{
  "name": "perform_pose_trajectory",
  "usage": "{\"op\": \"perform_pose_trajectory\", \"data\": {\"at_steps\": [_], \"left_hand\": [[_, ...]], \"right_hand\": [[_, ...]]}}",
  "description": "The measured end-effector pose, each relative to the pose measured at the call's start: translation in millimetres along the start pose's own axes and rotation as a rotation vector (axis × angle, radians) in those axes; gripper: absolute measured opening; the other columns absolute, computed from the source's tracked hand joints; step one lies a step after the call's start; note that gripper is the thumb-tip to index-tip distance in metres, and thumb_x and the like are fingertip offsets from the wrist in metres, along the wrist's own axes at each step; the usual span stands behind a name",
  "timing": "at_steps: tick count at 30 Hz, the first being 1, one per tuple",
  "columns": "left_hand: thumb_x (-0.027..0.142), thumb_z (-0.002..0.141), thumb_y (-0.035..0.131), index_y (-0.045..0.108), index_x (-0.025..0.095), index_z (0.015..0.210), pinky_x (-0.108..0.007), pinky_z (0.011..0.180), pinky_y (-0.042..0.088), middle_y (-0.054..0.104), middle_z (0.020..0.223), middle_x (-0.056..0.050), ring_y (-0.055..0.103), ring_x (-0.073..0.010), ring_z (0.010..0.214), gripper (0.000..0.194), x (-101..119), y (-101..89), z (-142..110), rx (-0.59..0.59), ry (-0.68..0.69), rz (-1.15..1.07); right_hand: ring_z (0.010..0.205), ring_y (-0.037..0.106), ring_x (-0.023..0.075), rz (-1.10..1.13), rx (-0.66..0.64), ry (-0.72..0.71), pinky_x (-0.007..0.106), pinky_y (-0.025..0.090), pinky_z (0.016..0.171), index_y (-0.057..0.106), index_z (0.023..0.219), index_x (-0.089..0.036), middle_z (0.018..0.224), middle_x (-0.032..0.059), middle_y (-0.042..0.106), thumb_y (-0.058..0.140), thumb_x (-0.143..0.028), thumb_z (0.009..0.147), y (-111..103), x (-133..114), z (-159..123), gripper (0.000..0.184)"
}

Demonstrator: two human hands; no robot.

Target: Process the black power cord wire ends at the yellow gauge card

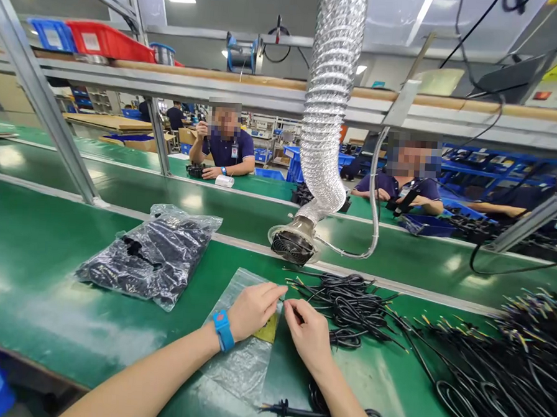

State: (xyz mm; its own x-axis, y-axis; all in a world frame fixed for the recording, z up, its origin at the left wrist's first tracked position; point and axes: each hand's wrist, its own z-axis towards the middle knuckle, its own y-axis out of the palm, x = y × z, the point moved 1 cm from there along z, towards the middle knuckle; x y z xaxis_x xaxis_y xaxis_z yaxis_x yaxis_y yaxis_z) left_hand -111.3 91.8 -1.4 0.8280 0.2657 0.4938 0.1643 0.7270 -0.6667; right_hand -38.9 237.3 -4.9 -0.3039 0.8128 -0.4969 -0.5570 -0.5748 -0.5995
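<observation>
My left hand (253,308), with a blue wristband (223,330), is pinched closed over a flat clear plastic bag (240,362) lying on the green bench. My right hand (307,334) is curled closed right beside it, fingertips almost meeting the left ones. Whatever sits between the fingertips is too small to name. A yellow piece (268,331) lies under the hands. A bundle of black cables (348,302) with bare wire ends lies just beyond my right hand. One black cable (296,411) passes under my right forearm.
A clear bag of black parts (152,255) lies to the left. A silver extraction hose with a fan head (294,243) hangs ahead. A large heap of black cables (513,364) fills the right side. Two people sit across a green conveyor (167,193).
</observation>
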Motion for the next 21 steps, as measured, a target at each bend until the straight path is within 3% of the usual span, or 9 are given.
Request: {"op": "perform_pose_trajectory", "data": {"at_steps": [8, 15, 18, 21], "left_hand": [[0.014, 0.086, 0.050, 0.058, 0.023, 0.129, -0.031, 0.079, 0.052, 0.069, 0.099, -0.006, 0.063, -0.0175, 0.081, 0.045, -0.9, -2.9, 1.8, 0.024, -0.145, -0.172], [0.014, 0.082, 0.054, 0.062, 0.021, 0.124, -0.030, 0.078, 0.052, 0.068, 0.100, -0.006, 0.062, -0.0152, 0.077, 0.043, 4.4, -4.3, 3.9, 0.013, -0.145, -0.304], [0.017, 0.080, 0.058, 0.066, 0.017, 0.113, -0.028, 0.070, 0.052, 0.068, 0.097, -0.006, 0.062, -0.0130, 0.070, 0.034, -0.2, -3.0, 7.8, 0.043, -0.319, -0.560], [0.026, 0.075, 0.069, 0.067, 0.013, 0.105, -0.026, 0.065, 0.051, 0.067, 0.090, -0.006, 0.062, -0.0110, 0.063, 0.032, -7.0, -0.8, 10.8, -0.024, -0.528, -0.902]], "right_hand": [[0.054, 0.053, 0.0120, 0.038, -0.030, 0.055, 0.023, 0.040, 0.053, 0.068, 0.080, -0.020, 0.065, 0.0011, 0.060, 0.045, -0.038, 0.096, -0.8, 1.1, -1.6, 0.033], [0.055, 0.056, 0.0121, 0.045, -0.037, -0.002, 0.023, 0.042, 0.054, 0.068, 0.083, -0.020, 0.067, 0.0012, 0.060, 0.045, -0.038, 0.097, -1.4, 2.0, -1.5, 0.032], [0.055, 0.057, 0.0122, 0.050, -0.020, -0.023, 0.023, 0.042, 0.054, 0.067, 0.083, -0.020, 0.067, 0.0011, 0.060, 0.044, -0.038, 0.097, -0.9, 2.4, -1.2, 0.033], [0.056, 0.058, 0.0127, 0.049, -0.021, -0.025, 0.023, 0.042, 0.055, 0.067, 0.083, -0.020, 0.067, 0.0014, 0.060, 0.043, -0.038, 0.098, -0.8, 1.9, -0.7, 0.034]]}}
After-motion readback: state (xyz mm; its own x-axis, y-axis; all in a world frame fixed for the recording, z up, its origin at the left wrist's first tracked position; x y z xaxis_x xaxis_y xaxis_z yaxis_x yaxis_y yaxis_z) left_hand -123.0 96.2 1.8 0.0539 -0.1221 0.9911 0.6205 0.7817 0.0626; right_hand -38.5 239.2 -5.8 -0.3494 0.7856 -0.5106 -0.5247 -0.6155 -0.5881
